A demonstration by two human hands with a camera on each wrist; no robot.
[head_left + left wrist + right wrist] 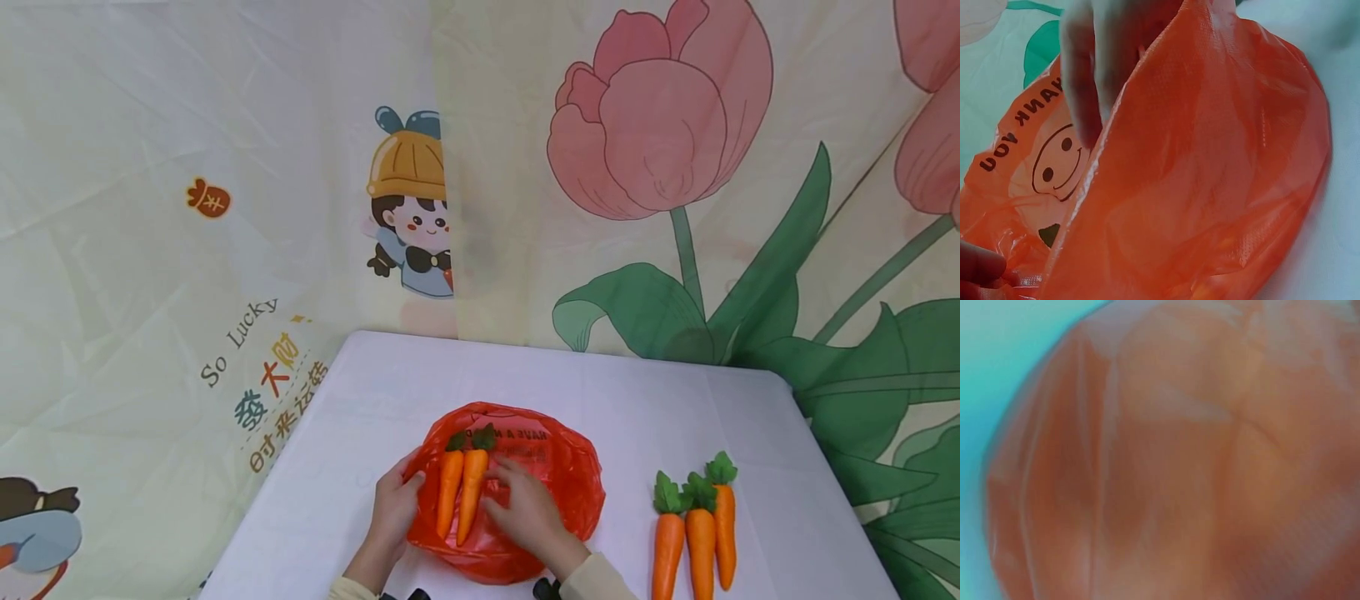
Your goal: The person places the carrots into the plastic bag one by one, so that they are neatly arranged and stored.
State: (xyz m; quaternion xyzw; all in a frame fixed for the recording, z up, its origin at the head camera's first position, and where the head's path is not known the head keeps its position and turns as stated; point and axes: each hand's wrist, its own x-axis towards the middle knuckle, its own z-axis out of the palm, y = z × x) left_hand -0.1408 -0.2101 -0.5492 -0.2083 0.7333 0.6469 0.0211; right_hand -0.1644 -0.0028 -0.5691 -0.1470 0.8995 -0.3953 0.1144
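Observation:
A red plastic bag [558, 500] lies with its mouth spread wide on the white table. Two toy-like orange carrots with green leaves are inside it, a left carrot [448, 492] and a right carrot [472, 493]. My left hand [393, 504] holds the bag's left rim, its thumb on the inner side. Reaching into the bag, my right hand [528, 508] has its fingertips beside the right carrot, with no grip on it visible. In the left wrist view, right-hand fingers [1082, 75] hang down behind the bag wall [1210, 156]. Only blurred red plastic [1166, 475] fills most of the right wrist view.
Three more carrots [701, 550] lie side by side on the table [375, 375], right of the bag. Behind the table hangs a cloth backdrop [495, 167] printed with tulips and a cartoon figure.

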